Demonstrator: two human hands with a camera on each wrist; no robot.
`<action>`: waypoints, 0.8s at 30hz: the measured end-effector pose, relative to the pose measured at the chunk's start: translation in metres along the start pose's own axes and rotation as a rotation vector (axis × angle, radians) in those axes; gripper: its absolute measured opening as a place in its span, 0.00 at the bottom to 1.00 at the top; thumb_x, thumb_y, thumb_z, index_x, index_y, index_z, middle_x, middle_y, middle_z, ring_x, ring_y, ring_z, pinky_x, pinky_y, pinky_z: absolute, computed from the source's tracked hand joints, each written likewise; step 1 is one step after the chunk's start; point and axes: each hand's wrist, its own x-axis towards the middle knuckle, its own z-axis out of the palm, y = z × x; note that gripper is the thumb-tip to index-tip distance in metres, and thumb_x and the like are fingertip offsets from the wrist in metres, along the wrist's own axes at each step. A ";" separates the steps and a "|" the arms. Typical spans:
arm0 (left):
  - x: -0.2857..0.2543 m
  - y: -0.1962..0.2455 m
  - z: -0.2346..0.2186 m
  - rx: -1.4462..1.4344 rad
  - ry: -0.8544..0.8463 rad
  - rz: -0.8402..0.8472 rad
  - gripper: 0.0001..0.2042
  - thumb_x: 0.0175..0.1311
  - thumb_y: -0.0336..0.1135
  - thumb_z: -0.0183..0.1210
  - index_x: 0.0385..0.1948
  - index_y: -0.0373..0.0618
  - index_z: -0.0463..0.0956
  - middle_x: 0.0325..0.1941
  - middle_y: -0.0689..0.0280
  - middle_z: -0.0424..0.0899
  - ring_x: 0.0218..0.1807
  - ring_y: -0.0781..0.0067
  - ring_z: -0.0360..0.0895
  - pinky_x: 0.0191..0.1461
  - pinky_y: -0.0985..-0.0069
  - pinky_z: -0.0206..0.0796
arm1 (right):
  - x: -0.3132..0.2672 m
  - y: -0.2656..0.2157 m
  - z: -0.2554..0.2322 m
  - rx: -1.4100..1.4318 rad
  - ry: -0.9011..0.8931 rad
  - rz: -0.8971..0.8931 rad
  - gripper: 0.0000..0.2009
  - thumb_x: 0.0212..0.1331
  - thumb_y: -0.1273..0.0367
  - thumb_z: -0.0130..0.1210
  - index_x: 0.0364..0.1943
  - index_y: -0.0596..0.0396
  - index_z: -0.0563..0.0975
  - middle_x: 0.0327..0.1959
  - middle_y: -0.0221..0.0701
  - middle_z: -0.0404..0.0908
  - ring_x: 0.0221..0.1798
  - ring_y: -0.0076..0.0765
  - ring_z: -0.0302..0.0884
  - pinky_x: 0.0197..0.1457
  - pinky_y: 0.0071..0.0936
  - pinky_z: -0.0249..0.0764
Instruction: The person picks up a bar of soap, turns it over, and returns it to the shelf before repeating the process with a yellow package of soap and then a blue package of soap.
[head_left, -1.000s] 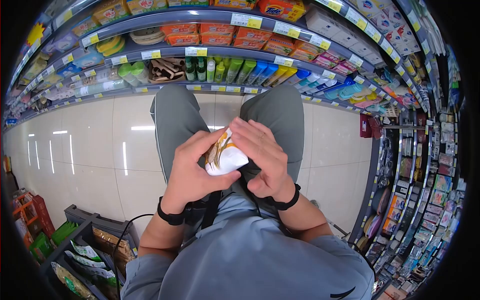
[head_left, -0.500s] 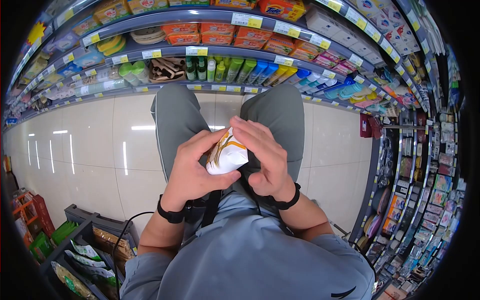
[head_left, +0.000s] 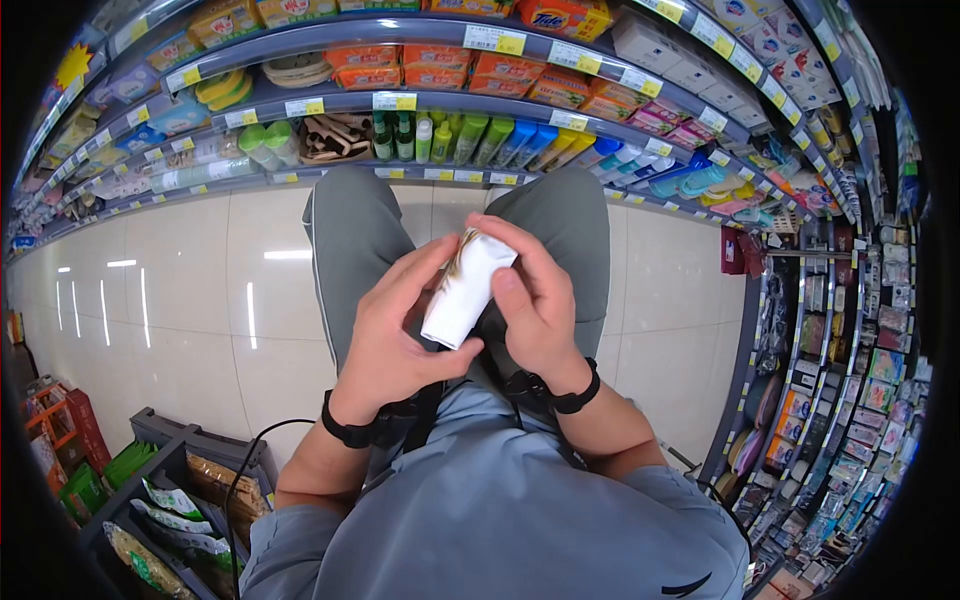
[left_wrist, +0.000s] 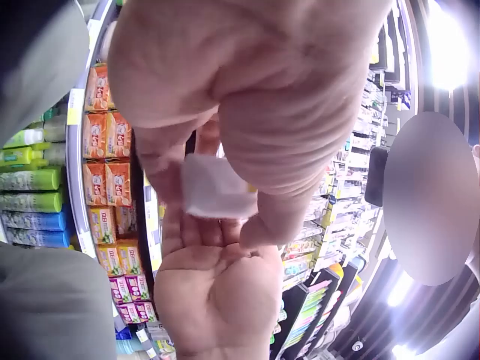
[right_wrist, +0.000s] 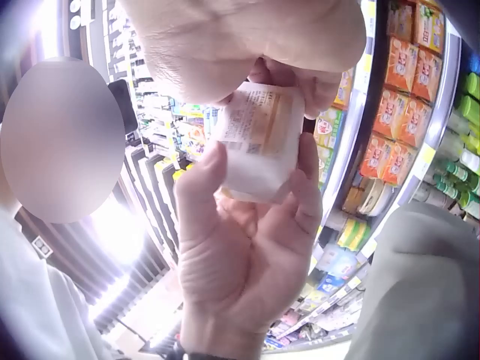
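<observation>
Shop shelving (head_left: pixel 380 30) lines the far side. Left hand (head_left: pixel 390 325) and right hand (head_left: pixel 540 315) pinch the white pack (head_left: pixel 465 295) between thumbs and fingers, near of the trouser knees (head_left: pixel 350 210). Current step: apparently inspecting the pack. Next move calls for steady two-sided support.

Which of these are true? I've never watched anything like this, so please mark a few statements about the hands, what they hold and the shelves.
1. The left hand and right hand both touch the packet. True.
2. The packet lies on the floor. False: the hands hold it up.
3. Print shows on the packet in the right wrist view. True.
4. The right hand wears a glove. False: it is bare.
5. Orange packs sit below the green bottles. False: they sit above.
</observation>
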 end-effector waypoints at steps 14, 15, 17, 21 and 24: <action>0.005 -0.001 -0.011 0.501 0.111 0.174 0.30 0.42 0.28 0.76 0.55 0.41 0.84 0.47 0.56 0.90 0.46 0.60 0.89 0.51 0.70 0.80 | -0.008 -0.010 0.005 -0.687 -0.122 -0.409 0.43 0.74 0.37 0.42 0.68 0.69 0.73 0.71 0.54 0.74 0.76 0.63 0.69 0.79 0.59 0.56; 0.004 -0.001 -0.010 0.520 0.116 0.159 0.29 0.42 0.28 0.76 0.55 0.41 0.84 0.47 0.56 0.90 0.46 0.60 0.89 0.51 0.71 0.80 | -0.009 -0.013 0.006 -0.681 -0.128 -0.403 0.43 0.74 0.37 0.42 0.68 0.69 0.73 0.71 0.54 0.74 0.76 0.63 0.69 0.79 0.59 0.56; 0.004 -0.002 -0.010 0.500 0.115 0.145 0.29 0.42 0.28 0.76 0.55 0.42 0.85 0.47 0.57 0.90 0.46 0.60 0.89 0.51 0.71 0.80 | -0.012 -0.016 0.010 -0.677 -0.163 -0.467 0.44 0.73 0.35 0.42 0.68 0.68 0.73 0.70 0.54 0.75 0.75 0.62 0.71 0.79 0.58 0.55; 0.005 -0.004 -0.009 0.489 0.130 0.202 0.28 0.45 0.28 0.76 0.54 0.40 0.84 0.45 0.58 0.90 0.43 0.65 0.89 0.49 0.73 0.78 | -0.013 -0.014 0.010 -0.623 -0.146 -0.480 0.42 0.74 0.38 0.44 0.67 0.68 0.74 0.69 0.54 0.76 0.74 0.61 0.72 0.80 0.58 0.54; 0.005 -0.003 -0.011 0.487 0.115 0.195 0.28 0.44 0.29 0.76 0.54 0.40 0.84 0.45 0.58 0.90 0.43 0.66 0.89 0.49 0.73 0.78 | -0.008 -0.009 0.004 -0.599 -0.137 -0.408 0.40 0.75 0.40 0.45 0.67 0.68 0.74 0.69 0.55 0.76 0.74 0.61 0.72 0.80 0.58 0.53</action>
